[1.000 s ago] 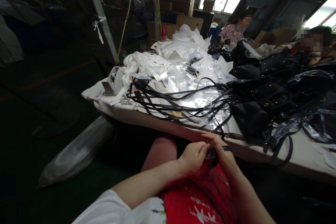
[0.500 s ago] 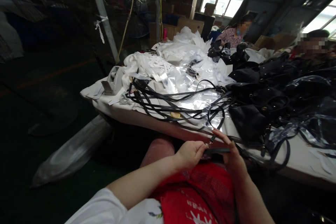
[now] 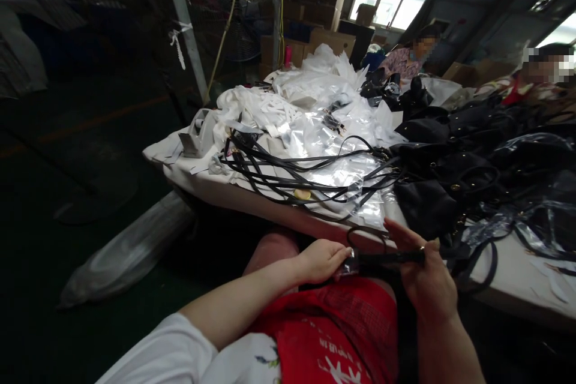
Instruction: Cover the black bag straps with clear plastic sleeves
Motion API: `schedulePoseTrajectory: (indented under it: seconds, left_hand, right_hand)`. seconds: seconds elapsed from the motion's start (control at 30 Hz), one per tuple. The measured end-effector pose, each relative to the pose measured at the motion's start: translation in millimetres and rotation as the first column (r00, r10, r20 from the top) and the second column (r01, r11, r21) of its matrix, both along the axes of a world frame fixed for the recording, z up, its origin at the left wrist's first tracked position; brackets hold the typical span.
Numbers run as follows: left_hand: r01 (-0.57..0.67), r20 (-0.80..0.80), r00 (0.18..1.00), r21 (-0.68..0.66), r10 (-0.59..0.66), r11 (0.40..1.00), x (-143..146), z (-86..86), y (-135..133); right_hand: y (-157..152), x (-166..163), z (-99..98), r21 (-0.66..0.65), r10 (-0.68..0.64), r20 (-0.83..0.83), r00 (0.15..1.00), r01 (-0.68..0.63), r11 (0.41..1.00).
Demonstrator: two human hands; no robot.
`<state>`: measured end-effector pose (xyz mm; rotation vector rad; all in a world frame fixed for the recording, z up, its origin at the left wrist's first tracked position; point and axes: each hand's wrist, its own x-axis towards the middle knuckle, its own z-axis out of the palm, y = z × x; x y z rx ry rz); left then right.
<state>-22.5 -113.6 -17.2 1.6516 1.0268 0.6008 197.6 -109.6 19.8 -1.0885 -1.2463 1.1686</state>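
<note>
Over my lap, a black strap (image 3: 391,257) is stretched between my two hands. At its left end, my left hand (image 3: 321,261) pinches it beside a shiny clear wrapping (image 3: 350,263). My right hand (image 3: 429,282) has the other part of the strap between thumb and fingers, with the index finger reaching out along the table edge. A thin loop of the strap (image 3: 360,229) rises behind my hands. On the table just beyond lie several long black straps (image 3: 288,183) in a loose bundle.
Black bags (image 3: 425,207) with gold-coloured fittings cover the right of the table. Clear plastic bags (image 3: 333,138) and white material (image 3: 256,108) are heaped in the middle. A tape dispenser (image 3: 198,135) stands at the left corner. Two people sit across, at far right.
My right hand has moved right and slightly down, away from my left hand, drawing the strap out between them. The strap's upright loop has dropped below the table edge.
</note>
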Motion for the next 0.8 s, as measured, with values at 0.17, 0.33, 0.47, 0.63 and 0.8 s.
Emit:
schedulePoseTrajectory:
  seconds: [0.17, 0.33, 0.47, 0.63, 0.8]
  left_hand:
    - [0.003, -0.009, 1.0, -0.066, -0.004, 0.998, -3.1, -10.0, -0.7]
    - [0.028, 0.118, 0.993, -0.205, -0.004, 0.978, 0.0, -16.6, -2.5]
    - [0.056, 0.307, 0.951, -0.298, 0.04, 0.953, 4.8, -20.2, -1.3]
    - [0.091, 0.477, 0.876, -0.294, 0.063, 0.952, 15.1, -15.9, -2.0]
    - [-0.037, 0.44, 0.888, -0.219, 0.133, 0.975, 20.3, -7.6, -5.1]
  right_hand:
    - [-8.8, -11.6, 21.3, -0.154, -0.124, -0.324, 0.938, 0.077, 0.985]
    - [-10.1, -18.6, 18.1, -0.229, -0.125, -0.365, 0.923, 0.041, 0.973]
    - [-11.9, -21.9, 7.0, -0.166, -0.051, -0.324, 0.945, -0.003, 0.986]
    - [-9.9, -31.1, -16.8, -0.029, 0.122, 0.046, 0.991, -0.121, 0.992]
    - [1.1, -29.1, -37.3, 0.188, 0.087, 0.531, 0.843, -0.218, 0.958]
